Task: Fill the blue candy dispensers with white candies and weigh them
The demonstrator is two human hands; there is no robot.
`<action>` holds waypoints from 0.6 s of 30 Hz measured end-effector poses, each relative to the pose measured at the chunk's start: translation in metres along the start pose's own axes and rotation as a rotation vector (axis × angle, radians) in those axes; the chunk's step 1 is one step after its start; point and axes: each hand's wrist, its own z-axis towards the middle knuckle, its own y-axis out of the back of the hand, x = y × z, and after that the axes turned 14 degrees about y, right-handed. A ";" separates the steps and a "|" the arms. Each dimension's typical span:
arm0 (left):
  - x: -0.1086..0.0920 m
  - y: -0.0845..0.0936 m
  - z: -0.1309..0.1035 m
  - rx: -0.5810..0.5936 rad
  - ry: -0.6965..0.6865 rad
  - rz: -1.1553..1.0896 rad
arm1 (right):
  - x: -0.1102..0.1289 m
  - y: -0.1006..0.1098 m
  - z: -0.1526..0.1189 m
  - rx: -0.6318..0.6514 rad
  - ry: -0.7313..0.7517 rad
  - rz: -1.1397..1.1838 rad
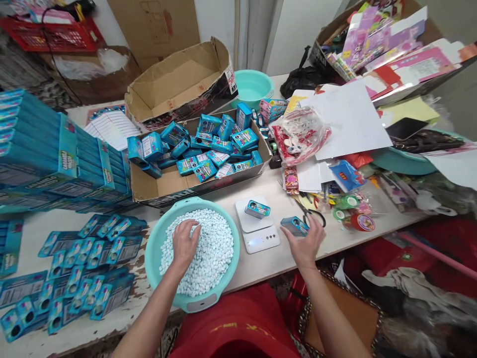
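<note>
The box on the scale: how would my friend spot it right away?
Find the big turquoise bowl of white pieces. Just right of it is a white scale. The blue box lies on top, the only one there; the next box over is in the right hand.

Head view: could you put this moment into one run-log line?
left hand: over white pellets in turquoise basin | right hand: holding blue box | white scale: second blue box on top
</note>
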 end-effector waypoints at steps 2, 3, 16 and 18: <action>-0.010 -0.002 -0.001 -0.023 -0.014 -0.116 | 0.018 -0.018 0.008 0.093 0.050 0.123; -0.015 -0.004 -0.002 -0.019 -0.010 -0.185 | 0.026 -0.029 0.013 0.153 0.020 0.212; -0.078 -0.003 0.001 0.396 0.885 -1.542 | 0.154 -0.027 0.041 0.480 0.484 0.436; -0.075 -0.005 0.003 0.387 0.970 -1.591 | 0.159 -0.032 0.036 0.491 0.484 0.407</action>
